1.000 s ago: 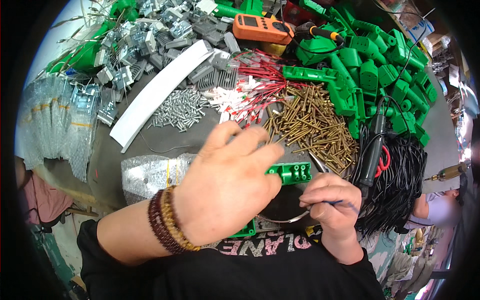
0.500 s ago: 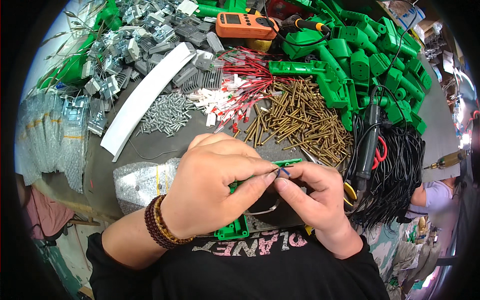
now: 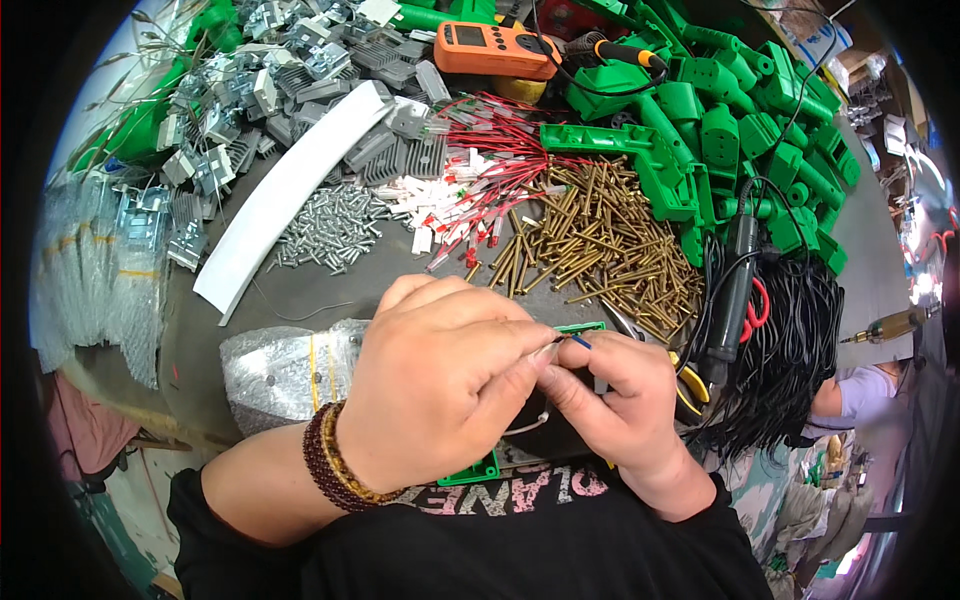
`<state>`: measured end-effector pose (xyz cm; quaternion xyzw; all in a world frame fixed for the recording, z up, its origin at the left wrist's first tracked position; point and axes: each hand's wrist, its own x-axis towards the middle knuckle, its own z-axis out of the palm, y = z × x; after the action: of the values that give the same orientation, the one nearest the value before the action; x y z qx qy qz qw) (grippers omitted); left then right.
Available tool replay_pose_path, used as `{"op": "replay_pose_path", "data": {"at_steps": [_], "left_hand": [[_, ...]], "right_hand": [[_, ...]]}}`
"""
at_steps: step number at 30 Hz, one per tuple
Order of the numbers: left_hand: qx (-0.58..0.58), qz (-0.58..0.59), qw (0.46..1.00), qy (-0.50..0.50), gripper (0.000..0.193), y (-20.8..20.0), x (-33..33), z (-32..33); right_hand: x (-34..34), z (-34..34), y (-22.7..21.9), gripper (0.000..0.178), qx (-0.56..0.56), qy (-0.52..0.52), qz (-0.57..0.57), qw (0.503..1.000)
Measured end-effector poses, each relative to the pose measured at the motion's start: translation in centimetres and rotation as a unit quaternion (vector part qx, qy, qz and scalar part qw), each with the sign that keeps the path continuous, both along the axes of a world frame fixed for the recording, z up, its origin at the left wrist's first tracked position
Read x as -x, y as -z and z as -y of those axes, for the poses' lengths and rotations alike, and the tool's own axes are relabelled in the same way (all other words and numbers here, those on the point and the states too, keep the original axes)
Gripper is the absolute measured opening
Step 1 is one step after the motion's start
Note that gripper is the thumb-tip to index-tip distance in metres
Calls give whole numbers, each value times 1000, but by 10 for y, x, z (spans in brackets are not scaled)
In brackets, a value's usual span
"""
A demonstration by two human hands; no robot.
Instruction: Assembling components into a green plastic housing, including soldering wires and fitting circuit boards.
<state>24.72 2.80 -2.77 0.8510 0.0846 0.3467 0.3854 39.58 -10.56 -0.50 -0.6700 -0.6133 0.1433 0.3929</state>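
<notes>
The left hand (image 3: pixel 450 365) and right hand (image 3: pixel 620 400) meet fingertip to fingertip over the near edge of the table (image 3: pixel 310 300). The right thumb and forefinger pinch a blue wire (image 3: pixel 581 342), a short length of which shows along the forefinger at the meeting point. The left thumb and forefinger are pressed together on a dark strand (image 3: pixel 561 338) right beside the wire; whether strand and wire are joined is too small to tell.

Just behind the pinch, a green edge (image 3: pixel 585 327) shows past the fingers, and below the left hand, toward the chest, sits a green part (image 3: pixel 482 470); the hands hide whether these are one piece. A pale cable (image 3: pixel 528 427) curves below the grip, between the two hands.

Left of the grip, near the left wrist, lies a bubble-wrapped pack (image 3: pixel 275 375). Right of it, close by the right hand, are yellow-handled pliers (image 3: pixel 692 388), then a black-handled tool (image 3: pixel 735 290), red handles (image 3: pixel 758 308) and a heap of black cables (image 3: pixel 800 340).

Beyond the grip spread brass screws (image 3: pixel 600 240), with red wires (image 3: pixel 510 145) behind them. Farther off to the left are silver screws (image 3: pixel 330 230), a white strip (image 3: pixel 290 195) and grey metal parts (image 3: pixel 370 70). An orange meter (image 3: pixel 495 50) lies well beyond, and green housings (image 3: pixel 720 130) pile up to its right.
</notes>
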Motion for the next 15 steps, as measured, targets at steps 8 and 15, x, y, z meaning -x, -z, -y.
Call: {"op": "replay_pose_path", "data": {"at_steps": [8,15], "left_hand": [[-49,16,999,-12,7,3,-2,5],[-85,52,995,-18,7,5,-3,7]], "right_hand": [[-28,-7,-19,24,-157,-96,384,905],[-29,-11,-26,23,89,-73,82,990]]}}
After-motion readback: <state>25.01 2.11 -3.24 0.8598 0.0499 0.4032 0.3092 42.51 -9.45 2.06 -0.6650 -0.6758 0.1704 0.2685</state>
